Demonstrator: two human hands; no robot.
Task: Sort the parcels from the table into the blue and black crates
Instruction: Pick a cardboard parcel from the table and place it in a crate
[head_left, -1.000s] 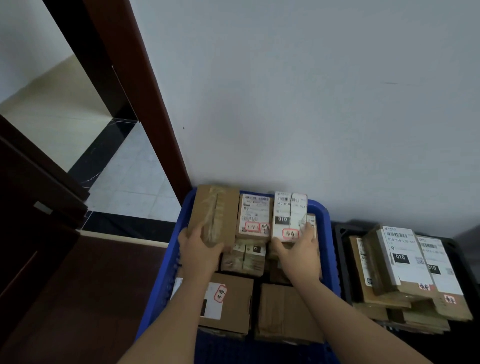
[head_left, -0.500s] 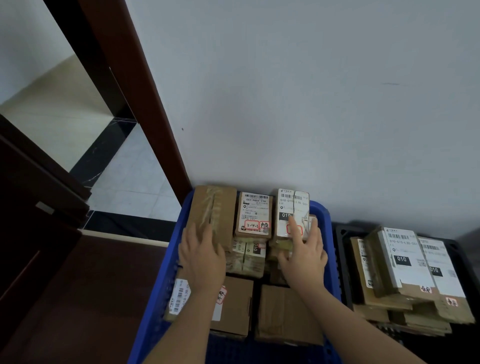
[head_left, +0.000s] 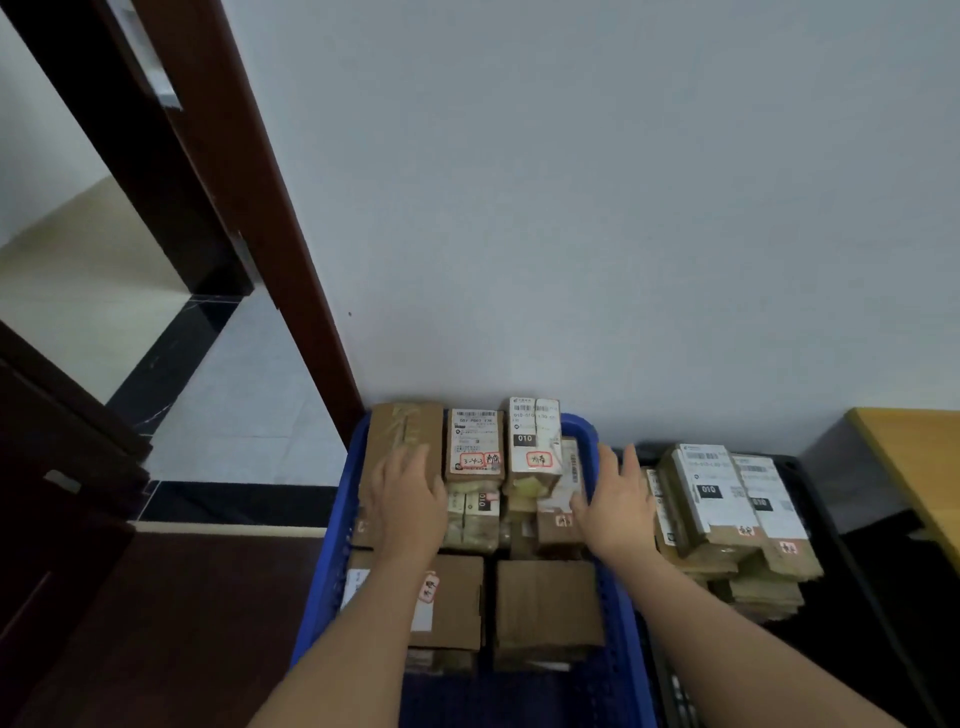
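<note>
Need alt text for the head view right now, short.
Both hands reach into a blue crate packed with labelled cardboard parcels: the left hand rests on a plain brown parcel, the right hand hovers open. A black crate of parcels sits alongside.

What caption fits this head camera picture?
Two open hands, left and right, over parcels in the blue crate.

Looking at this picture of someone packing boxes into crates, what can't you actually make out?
- Lower parcels in the blue crate, head view: buried under the top layer.
- Part of the plain brown parcel: covered by the left hand.
- Small label print on the white-labelled parcel: too small to read.
- Black crate: near end cut off by the bottom edge.
- Wooden table: mostly beyond the right edge.
- Right hand: contact with anything unclear.
</note>
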